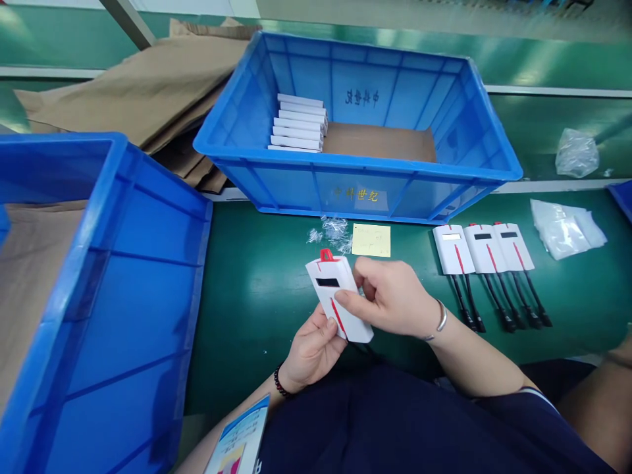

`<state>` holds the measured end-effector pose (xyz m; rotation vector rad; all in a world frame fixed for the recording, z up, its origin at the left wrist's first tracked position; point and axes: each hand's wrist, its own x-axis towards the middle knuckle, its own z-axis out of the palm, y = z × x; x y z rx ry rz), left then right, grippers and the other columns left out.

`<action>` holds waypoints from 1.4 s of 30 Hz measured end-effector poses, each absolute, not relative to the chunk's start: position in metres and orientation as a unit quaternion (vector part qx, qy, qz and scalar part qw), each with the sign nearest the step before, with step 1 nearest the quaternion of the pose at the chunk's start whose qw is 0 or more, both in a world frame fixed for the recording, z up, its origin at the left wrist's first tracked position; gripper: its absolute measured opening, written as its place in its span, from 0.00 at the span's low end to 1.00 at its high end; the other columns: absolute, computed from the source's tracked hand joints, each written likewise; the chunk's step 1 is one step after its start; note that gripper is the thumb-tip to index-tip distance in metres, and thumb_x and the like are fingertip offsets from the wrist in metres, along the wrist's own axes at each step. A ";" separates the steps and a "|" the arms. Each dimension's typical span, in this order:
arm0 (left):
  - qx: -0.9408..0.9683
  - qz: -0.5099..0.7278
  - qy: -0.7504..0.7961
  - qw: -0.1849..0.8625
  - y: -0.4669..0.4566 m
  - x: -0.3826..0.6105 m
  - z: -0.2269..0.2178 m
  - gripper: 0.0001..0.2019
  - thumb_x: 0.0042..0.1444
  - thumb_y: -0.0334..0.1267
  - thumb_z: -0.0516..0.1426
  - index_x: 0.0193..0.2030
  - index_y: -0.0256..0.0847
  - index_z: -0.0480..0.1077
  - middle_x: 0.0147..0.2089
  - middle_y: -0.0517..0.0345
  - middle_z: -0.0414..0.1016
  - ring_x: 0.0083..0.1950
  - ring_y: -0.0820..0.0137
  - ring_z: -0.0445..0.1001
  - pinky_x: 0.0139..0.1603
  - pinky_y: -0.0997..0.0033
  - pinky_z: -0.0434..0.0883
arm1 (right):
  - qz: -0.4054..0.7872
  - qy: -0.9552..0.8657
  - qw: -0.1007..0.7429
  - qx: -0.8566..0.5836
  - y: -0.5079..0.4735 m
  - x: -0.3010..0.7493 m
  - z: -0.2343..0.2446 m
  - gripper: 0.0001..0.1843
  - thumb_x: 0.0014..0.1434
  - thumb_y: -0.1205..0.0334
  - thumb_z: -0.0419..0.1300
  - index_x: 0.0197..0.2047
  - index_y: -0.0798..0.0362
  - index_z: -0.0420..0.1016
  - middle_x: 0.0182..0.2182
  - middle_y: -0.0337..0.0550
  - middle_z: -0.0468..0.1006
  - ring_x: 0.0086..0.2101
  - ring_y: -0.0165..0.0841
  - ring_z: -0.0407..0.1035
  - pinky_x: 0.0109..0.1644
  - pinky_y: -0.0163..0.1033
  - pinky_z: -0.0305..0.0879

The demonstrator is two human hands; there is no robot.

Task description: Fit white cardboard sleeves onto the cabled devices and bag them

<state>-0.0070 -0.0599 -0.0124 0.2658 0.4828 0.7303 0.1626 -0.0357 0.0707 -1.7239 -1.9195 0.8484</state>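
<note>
A white handheld device [340,299] with a dark display window, a red stripe and a red loop at its top is tilted above the green bench. My left hand [316,352] grips its lower end, thumb on the front face. My right hand [388,296] is closed at the device's right edge, its thumb on the front and its curled fingers at the side; whether they hold some small part is hidden. To the right lie three similar white devices [476,250] with black cables. Small clear plastic pieces [336,230] and a yellow note [371,240] lie just beyond my hands.
A blue crate [365,191] at the back holds a stack of white devices [299,125] on cardboard. Another blue crate [133,283] stands at the left, with brown cardboard sheets [143,85] behind it. Clear plastic bags [567,230] lie at the right. Another person's arm [605,401] shows at lower right.
</note>
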 end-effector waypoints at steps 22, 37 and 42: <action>0.261 0.350 0.343 0.831 -0.056 -0.005 0.007 0.20 0.60 0.42 0.64 0.58 0.42 0.69 0.55 0.51 0.79 0.51 0.64 0.79 0.48 0.66 0.79 | 0.532 -0.515 0.393 -0.546 -0.047 0.178 0.013 0.26 0.63 0.37 0.56 0.29 0.52 0.62 0.23 0.32 0.62 0.24 0.26 0.55 0.26 0.33 0.53; 0.509 0.345 0.256 0.746 -0.052 -0.022 0.019 0.24 0.67 0.40 0.56 0.69 0.55 0.64 0.73 0.56 0.60 0.71 0.56 0.62 0.64 0.63 0.70 | 0.555 -0.498 0.403 -0.531 -0.066 0.177 0.022 0.30 0.58 0.60 0.60 0.64 0.53 0.65 0.54 0.55 0.77 0.31 0.33 0.74 0.30 0.41 0.73; 0.504 0.384 0.305 0.711 -0.046 -0.019 0.030 0.18 0.66 0.35 0.56 0.61 0.51 0.73 0.64 0.53 0.73 0.58 0.62 0.75 0.53 0.70 0.74 | 0.742 -0.315 0.435 -0.402 -0.063 0.184 0.024 0.25 0.48 0.65 0.64 0.52 0.55 0.75 0.43 0.51 0.82 0.21 0.27 0.66 0.15 0.32 0.53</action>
